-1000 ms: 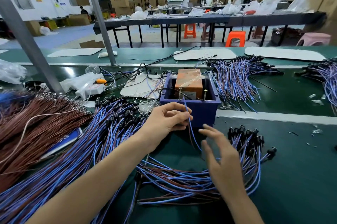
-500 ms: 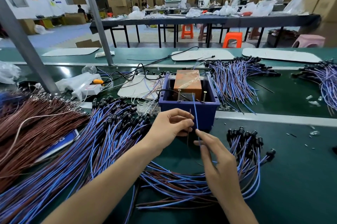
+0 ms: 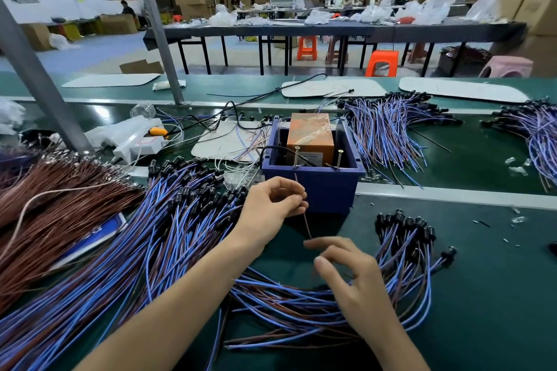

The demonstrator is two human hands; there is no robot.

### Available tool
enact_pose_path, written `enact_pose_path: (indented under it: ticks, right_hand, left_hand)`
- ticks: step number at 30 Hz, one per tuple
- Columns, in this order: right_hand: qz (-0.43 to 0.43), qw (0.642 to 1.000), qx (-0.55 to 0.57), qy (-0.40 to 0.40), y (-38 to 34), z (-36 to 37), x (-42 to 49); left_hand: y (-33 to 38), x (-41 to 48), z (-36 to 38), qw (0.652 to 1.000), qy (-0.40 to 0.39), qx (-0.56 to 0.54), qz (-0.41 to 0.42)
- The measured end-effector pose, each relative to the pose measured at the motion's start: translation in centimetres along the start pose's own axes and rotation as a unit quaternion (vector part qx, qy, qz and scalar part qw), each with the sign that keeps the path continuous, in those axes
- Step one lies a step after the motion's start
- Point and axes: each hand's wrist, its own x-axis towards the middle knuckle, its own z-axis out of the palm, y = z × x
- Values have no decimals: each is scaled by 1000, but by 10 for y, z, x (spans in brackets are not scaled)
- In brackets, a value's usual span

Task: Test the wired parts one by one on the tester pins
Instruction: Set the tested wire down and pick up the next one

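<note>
The tester is a blue box (image 3: 313, 186) holding an orange block (image 3: 310, 135), with two upright metal pins, one on the left (image 3: 297, 156) and one on the right (image 3: 339, 158), at its near rim. My left hand (image 3: 271, 207) pinches a thin brown wire (image 3: 306, 223) that stands upright in front of the box, its tip just below the left pin. My right hand (image 3: 352, 283) hovers lower, fingers loosely spread; its index fingertip is at the wire's lower end and grips nothing. Beneath both hands lies a bundle of blue and brown wired parts (image 3: 301, 310) with black caps (image 3: 407, 229).
A big heap of blue wired parts (image 3: 180, 220) and brown wires (image 3: 45, 198) fills the left. More bundles lie behind the box on the right (image 3: 385, 129) and at the far right (image 3: 536, 129). A grey post (image 3: 39, 81) slants at the left, by white plastic bags (image 3: 126, 135).
The blue wire that my right hand held up near the pins is gone from view. My right hand has dropped back toward me. My left hand now holds a brown wire upright.
</note>
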Motion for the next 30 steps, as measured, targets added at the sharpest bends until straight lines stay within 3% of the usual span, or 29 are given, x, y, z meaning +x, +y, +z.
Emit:
enact_pose_path:
  ticks: [8,17,22,30]
  right_hand:
    - [-15,988,-124,-88,2,4,0]
    - [0,990,-102,-93,5,1,1]
    - [31,975,-150,-159,13,1,1]
    - [8,980,-168,-108,12,1,2]
  left_hand:
    - [11,4,-3,997,56,-44,8]
    - [15,4,-10,996,68,-54,11]
    - [13,3,-10,996,65,-57,7]
    - [13,4,-11,996,66,-62,2]
